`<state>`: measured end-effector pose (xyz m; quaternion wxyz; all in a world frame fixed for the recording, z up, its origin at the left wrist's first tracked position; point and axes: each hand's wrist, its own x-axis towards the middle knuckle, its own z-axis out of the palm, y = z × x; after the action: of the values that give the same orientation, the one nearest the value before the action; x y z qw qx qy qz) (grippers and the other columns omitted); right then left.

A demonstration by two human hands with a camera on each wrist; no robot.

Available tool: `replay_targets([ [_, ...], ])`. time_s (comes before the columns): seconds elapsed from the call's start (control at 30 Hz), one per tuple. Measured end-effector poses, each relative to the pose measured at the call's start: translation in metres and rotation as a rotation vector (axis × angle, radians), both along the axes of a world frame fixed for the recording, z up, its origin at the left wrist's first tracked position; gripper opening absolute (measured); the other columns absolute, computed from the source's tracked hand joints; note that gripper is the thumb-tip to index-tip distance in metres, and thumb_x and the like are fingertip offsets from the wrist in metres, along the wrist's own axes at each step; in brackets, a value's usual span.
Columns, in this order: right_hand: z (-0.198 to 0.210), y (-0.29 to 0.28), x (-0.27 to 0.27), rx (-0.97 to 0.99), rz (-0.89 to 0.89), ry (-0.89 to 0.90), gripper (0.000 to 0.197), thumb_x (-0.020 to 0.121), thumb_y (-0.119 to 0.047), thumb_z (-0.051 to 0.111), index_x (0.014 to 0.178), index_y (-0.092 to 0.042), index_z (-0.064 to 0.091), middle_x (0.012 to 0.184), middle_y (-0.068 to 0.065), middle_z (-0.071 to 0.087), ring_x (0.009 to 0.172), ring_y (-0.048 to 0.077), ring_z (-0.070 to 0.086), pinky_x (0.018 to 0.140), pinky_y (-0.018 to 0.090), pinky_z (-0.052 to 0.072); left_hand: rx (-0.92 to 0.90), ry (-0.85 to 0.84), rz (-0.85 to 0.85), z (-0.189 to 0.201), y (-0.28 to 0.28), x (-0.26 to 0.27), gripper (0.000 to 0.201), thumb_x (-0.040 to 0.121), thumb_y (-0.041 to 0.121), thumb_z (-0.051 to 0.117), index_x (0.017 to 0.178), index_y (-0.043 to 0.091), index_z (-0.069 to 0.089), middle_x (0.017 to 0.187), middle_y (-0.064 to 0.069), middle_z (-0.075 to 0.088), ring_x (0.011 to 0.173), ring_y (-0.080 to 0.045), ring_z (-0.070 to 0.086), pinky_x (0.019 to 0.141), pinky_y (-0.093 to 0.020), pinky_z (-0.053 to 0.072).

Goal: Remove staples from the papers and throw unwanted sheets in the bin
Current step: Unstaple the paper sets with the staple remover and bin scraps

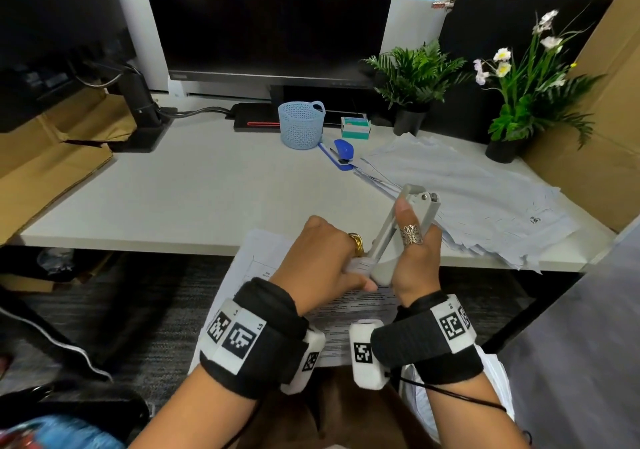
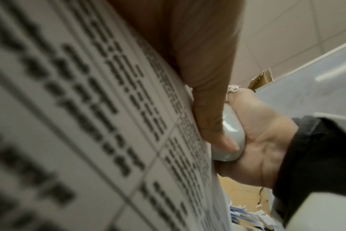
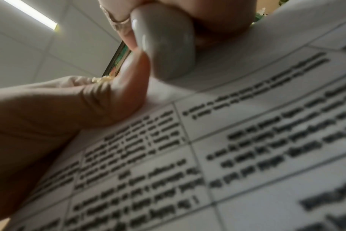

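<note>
A printed sheet set (image 1: 258,261) with table text hangs over the near desk edge, in front of me. My left hand (image 1: 346,272) grips its top edge, thumb (image 2: 207,112) pressed on the print. My right hand (image 1: 412,244) grips a grey lever-type staple remover (image 1: 420,204), the thumb lying along its upper arm, the tool's low end down at the papers by my left fingers. The tool's rounded butt (image 3: 164,43) fills the top of the right wrist view, above the sheet (image 3: 247,140). The staple itself is hidden. A loose pile of papers (image 1: 467,199) lies on the desk to the right.
On the white desk (image 1: 156,199) stand a blue mesh basket (image 1: 301,125), a blue stapler (image 1: 341,152), a staple box (image 1: 355,126), two potted plants (image 1: 415,78) and a monitor (image 1: 270,19). Cardboard with paper scraps (image 2: 247,215) shows below the hands.
</note>
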<state>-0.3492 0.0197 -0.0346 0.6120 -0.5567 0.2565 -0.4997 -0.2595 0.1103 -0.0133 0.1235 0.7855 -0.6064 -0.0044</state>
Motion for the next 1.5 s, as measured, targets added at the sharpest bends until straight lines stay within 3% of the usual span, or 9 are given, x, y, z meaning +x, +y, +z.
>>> replay_targets([
  [0.2, -0.004, -0.009, 0.016, -0.108, 0.047, 0.25, 0.03, 0.073, -0.054, 0.062, 0.067, -0.025, 0.067, 0.067, -0.004, 0.065, 0.073, 0.018, 0.063, 0.075, 0.039, 0.05, 0.0, -0.052, 0.008, -0.01, 0.002, 0.007, 0.043, 0.079, 0.061, 0.058, 0.069, 0.021, 0.048, 0.061, 0.009, 0.04, 0.083, -0.02, 0.049, 0.075, -0.026, 0.019],
  [0.37, 0.019, -0.039, 0.04, -0.102, 0.117, 0.453, 0.035, 0.084, -0.053, 0.057, 0.102, -0.023, 0.06, 0.099, -0.007, 0.065, 0.095, 0.015, 0.059, 0.089, 0.037, 0.043, 0.015, -0.065, 0.092, -0.014, 0.002, 0.026, 0.042, 0.08, 0.062, 0.056, 0.067, 0.022, 0.053, 0.064, 0.008, 0.047, 0.072, -0.018, 0.045, 0.085, -0.032, 0.027],
  [0.5, 0.035, -0.083, 0.055, 0.027, 0.193, 0.732, 0.047, 0.087, -0.031, 0.057, 0.122, -0.008, 0.036, 0.11, 0.008, 0.052, 0.096, 0.024, 0.052, 0.084, 0.036, 0.042, 0.001, -0.076, 0.106, -0.015, 0.005, 0.041, 0.042, 0.082, 0.06, 0.055, 0.102, 0.025, 0.065, 0.085, 0.004, 0.064, 0.08, -0.016, 0.049, 0.089, -0.032, 0.027],
  [0.67, 0.02, -0.103, 0.056, -0.364, 0.099, 1.265, 0.034, 0.088, -0.029, 0.06, 0.109, -0.002, 0.056, 0.096, 0.01, 0.053, 0.083, 0.022, 0.05, 0.056, 0.024, 0.037, 0.001, -0.101, 0.073, -0.025, 0.01, 0.05, 0.035, 0.091, 0.051, 0.048, 0.099, 0.022, 0.066, 0.086, 0.002, 0.066, 0.086, -0.019, 0.058, 0.086, -0.032, 0.028],
  [0.87, -0.001, -0.101, 0.062, -0.495, -0.05, 1.404, 0.046, 0.082, -0.039, 0.068, 0.104, 0.001, 0.062, 0.086, 0.009, 0.056, 0.077, 0.022, 0.053, 0.049, 0.02, 0.034, 0.036, -0.166, 0.037, -0.04, 0.005, 0.045, 0.035, 0.095, 0.048, 0.043, 0.084, 0.018, 0.058, 0.083, 0.001, 0.062, 0.085, -0.022, 0.058, 0.081, -0.031, 0.034],
  [1.07, 0.018, -0.044, 0.014, -0.821, 0.163, 1.062, 0.052, 0.079, -0.046, 0.069, 0.121, -0.018, 0.059, 0.119, -0.002, 0.061, 0.111, 0.015, 0.053, 0.09, 0.023, 0.037, -0.16, -0.195, -0.044, -0.042, 0.009, 0.051, 0.029, 0.088, 0.042, 0.061, 0.071, 0.017, 0.06, 0.074, 0.002, 0.06, 0.07, -0.02, 0.058, 0.065, -0.026, 0.031],
  [1.13, 0.005, -0.026, -0.007, -0.949, 0.255, 1.014, 0.034, 0.08, -0.032, 0.072, 0.112, -0.026, 0.064, 0.11, -0.01, 0.064, 0.105, 0.008, 0.053, 0.087, 0.019, 0.037, -0.404, -0.266, -0.114, -0.052, 0.008, 0.054, 0.019, 0.073, 0.028, 0.078, 0.063, 0.016, 0.068, 0.059, 0.003, 0.058, 0.053, -0.019, 0.056, 0.058, -0.025, 0.036],
  [1.23, -0.031, -0.029, -0.028, -1.17, 0.055, 0.741, 0.026, 0.075, -0.002, 0.062, 0.09, -0.02, 0.072, 0.088, -0.008, 0.07, 0.088, 0.009, 0.059, 0.076, 0.019, 0.041, -0.667, -0.319, -0.209, -0.07, 0.002, 0.049, 0.022, 0.085, 0.021, 0.058, 0.072, 0.013, 0.073, 0.061, 0.002, 0.061, 0.054, -0.021, 0.055, 0.068, -0.026, 0.035],
  [1.5, -0.064, -0.038, -0.046, -1.293, -0.189, 0.342, 0.017, 0.08, 0.001, 0.065, 0.079, -0.012, 0.077, 0.091, -0.004, 0.073, 0.084, 0.014, 0.064, 0.069, 0.031, 0.049, -0.961, -0.287, -0.25, -0.091, -0.005, 0.023, 0.015, 0.079, 0.009, 0.071, 0.065, 0.01, 0.072, 0.065, 0.001, 0.066, 0.055, -0.017, 0.056, 0.069, -0.027, 0.042],
])
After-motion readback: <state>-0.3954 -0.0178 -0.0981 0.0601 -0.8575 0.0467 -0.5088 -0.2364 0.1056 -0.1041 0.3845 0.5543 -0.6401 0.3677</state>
